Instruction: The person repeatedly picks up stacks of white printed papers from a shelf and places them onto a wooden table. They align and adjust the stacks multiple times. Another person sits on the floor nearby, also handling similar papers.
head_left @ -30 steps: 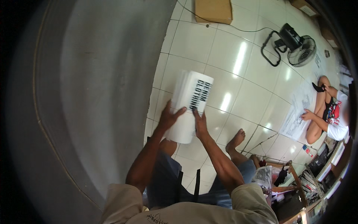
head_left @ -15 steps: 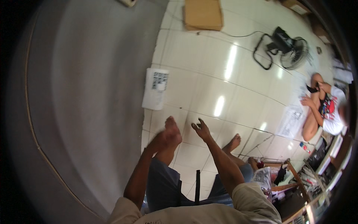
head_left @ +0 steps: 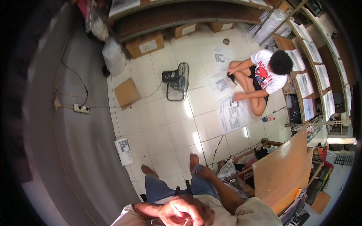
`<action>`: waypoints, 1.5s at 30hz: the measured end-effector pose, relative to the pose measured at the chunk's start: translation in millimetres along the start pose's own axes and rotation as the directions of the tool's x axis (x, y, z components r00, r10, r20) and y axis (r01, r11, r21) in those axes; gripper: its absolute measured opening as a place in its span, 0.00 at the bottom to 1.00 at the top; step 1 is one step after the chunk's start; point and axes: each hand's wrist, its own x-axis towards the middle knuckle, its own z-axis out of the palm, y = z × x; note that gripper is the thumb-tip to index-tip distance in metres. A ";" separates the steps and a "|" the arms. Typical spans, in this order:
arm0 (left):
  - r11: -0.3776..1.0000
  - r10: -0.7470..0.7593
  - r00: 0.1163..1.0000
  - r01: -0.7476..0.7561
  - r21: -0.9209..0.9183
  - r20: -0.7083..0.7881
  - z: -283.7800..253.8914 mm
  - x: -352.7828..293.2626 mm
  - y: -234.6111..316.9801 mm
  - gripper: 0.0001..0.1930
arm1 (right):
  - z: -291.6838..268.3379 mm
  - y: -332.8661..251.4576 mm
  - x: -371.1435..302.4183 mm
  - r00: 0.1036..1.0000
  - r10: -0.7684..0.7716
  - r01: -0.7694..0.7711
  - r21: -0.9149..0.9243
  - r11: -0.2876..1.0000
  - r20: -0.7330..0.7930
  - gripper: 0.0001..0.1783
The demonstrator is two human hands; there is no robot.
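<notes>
We see a tiled floor [head_left: 166,132] from above, looking down past our own bare feet. A second ago both our hands held a white stack of printed sheets out in front of us; half a second ago the stack had left our hands and lay on the floor by the grey wall. Now the stack of sheets [head_left: 124,151] lies flat on the tiles, right against the wall's foot, well apart from our hands, so the putting-down looks finished. It is a white oblong bundle with a block of dark print at its far end. Our left hand [head_left: 184,211] has drawn back to our chest at the lower edge, its fingers curled loosely; whether they hold something small we cannot tell. Our right hand [head_left: 204,172] rests on our right knee, fingers relaxed and holding nothing. Further off, a black floor fan [head_left: 177,80] stands near a flat piece of cardboard [head_left: 127,93], and another person [head_left: 260,77] sits on the floor among spread paper sheets [head_left: 232,111].
</notes>
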 end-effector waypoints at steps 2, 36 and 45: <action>0.990 0.140 0.987 -0.139 0.017 -0.075 41.7 32.2 -27.9 0.12 | -52.5 -30.9 -27.8 0.980 0.144 -0.123 -0.150 0.981 0.138 0.46; 0.030 0.322 0.587 0.778 0.627 -0.743 -312.1 325.1 273.5 0.18 | -980.6 -564.7 357.2 0.108 -0.758 0.415 -0.664 0.622 -0.643 0.46; 0.604 0.515 0.295 0.540 0.585 -0.805 -348.4 506.5 283.8 0.13 | -1216.8 -702.4 516.3 0.558 -0.570 -0.034 -0.703 0.710 -0.603 0.60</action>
